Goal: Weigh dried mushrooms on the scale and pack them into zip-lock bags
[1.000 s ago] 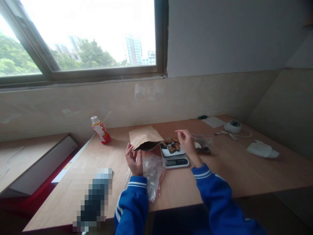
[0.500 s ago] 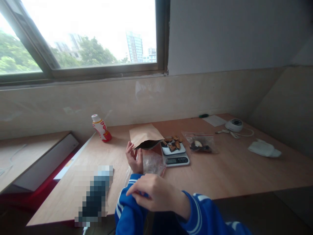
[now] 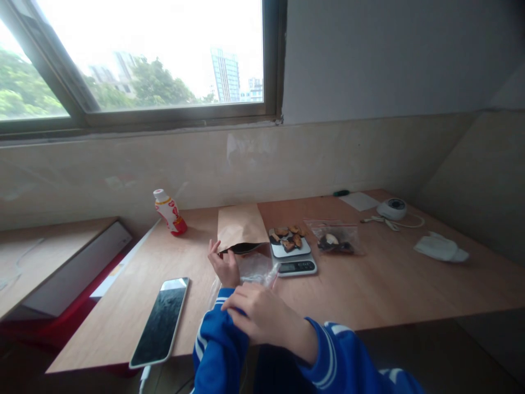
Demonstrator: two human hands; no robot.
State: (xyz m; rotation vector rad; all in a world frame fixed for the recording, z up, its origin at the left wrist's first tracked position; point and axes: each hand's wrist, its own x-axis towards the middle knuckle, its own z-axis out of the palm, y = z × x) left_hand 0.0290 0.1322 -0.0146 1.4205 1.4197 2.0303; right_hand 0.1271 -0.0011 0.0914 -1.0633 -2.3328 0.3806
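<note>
The left hand (image 3: pixel 223 264) is raised from the tabletop with the palm turned inward, its fingers half open and loosely curled; the fingertips (image 3: pixel 212 249) are placed at the lower lip of a kraft paper pouch (image 3: pixel 241 226), though whether the pouch is actually gripped cannot be told; the right arm is brought across the body, and the right hand (image 3: pixel 258 309) is curled closed over the cuff of a blue track-jacket sleeve (image 3: pixel 219 350) with white stripes, on the left forearm; the pouch lies flat on a light wooden table (image 3: pixel 369 279), its matt brown mouth parted to show a dark, glossy lining; a crumpled clear plastic bag (image 3: pixel 256 268) is spread just beside the left wrist; to the right of the pouch stands a digital kitchen scale (image 3: pixel 296 266), with irregular dried brown pieces (image 3: pixel 289 237) heaped on its pale platform; farther right, a transparent resealable bag (image 3: pixel 334 238) holds similar dark pieces; a smartphone (image 3: pixel 161 322) with a glossy black screen lies at an angle near the table's front edge; a plastic bottle (image 3: pixel 169 212) with red and white markings stands upright by the wall; a round white device (image 3: pixel 391 208) with a pale cable, a sheet of paper (image 3: pixel 360 201) and a crumpled white cloth (image 3: pixel 441 247) are set toward the far right.
</note>
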